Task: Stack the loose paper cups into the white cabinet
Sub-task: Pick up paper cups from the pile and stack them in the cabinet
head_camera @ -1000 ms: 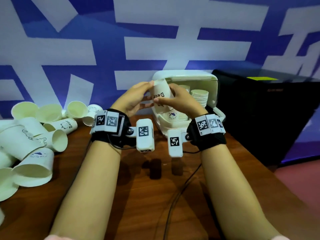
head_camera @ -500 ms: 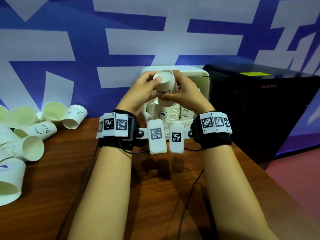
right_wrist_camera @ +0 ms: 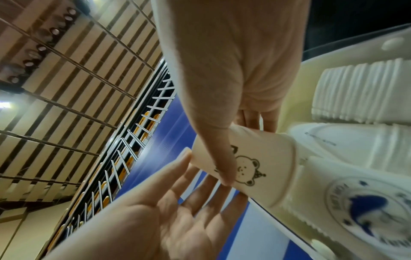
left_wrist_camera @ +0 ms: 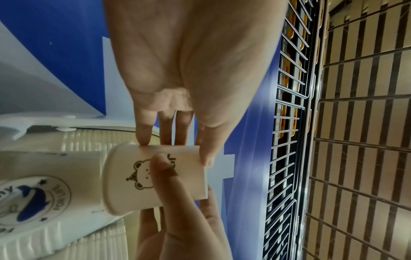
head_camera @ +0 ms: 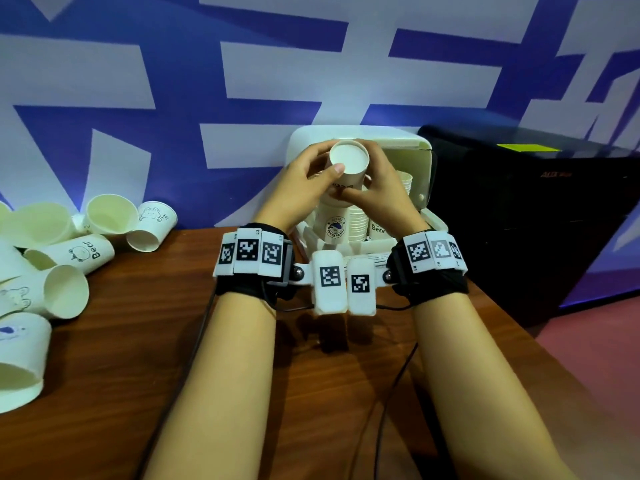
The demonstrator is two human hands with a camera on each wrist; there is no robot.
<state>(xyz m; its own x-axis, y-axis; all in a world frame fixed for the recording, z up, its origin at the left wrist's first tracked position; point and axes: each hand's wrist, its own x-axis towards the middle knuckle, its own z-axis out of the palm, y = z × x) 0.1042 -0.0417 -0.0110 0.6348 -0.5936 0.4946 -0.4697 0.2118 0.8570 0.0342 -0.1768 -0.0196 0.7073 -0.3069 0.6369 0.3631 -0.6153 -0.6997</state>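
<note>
I see my left hand [head_camera: 304, 181] and my right hand [head_camera: 381, 192] both holding one paper cup [head_camera: 348, 168] upside down, its flat bottom facing up at me. My left thumb lies on the edge of that bottom and my left fingers curl round the far side. My right thumb presses on the cup's side by the bear drawing [left_wrist_camera: 142, 174], with the other right fingers behind it. The cup sits over the top of a stack of cups [head_camera: 334, 225] that stands in the open white cabinet [head_camera: 424, 168]. From the left wrist view its rim is right at the top of the stack; I think it is touching, but I cannot be sure. A second, ribbed stack [head_camera: 405, 183] stands deeper in the cabinet on the right. The cabinet rests on the brown table [head_camera: 138, 358], against the blue and white wall. Far to the left, a pile of loose cups [head_camera: 65, 268] lies on its sides on the table.
</note>
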